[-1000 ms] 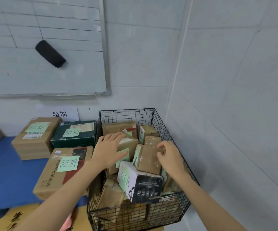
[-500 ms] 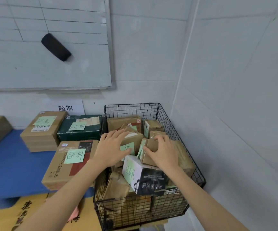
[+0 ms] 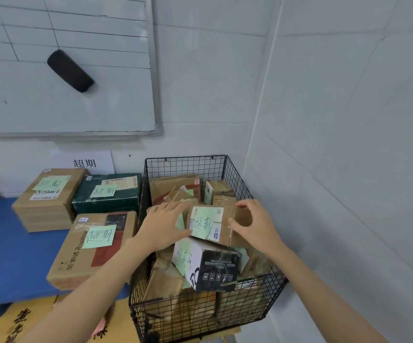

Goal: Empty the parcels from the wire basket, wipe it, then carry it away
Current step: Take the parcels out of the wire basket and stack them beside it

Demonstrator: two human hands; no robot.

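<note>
Left hand (image 3: 160, 229) presses flat, right hand (image 3: 255, 226) grips a taped rectangular cardboard parcel (image 3: 212, 224) above the wire basket (image 3: 200, 315).

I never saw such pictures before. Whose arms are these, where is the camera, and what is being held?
No machine here: a person wears a wide-angle camera on the head, so you look down along their own two arms. Both reach into a black wire basket full of parcels, in a wall corner. The right hand grips one end of a small brown parcel bearing a green note; the left hand rests straight-fingered at its other end. Beside the basket, larger boxes lie on a blue surface, below a whiteboard.
</note>
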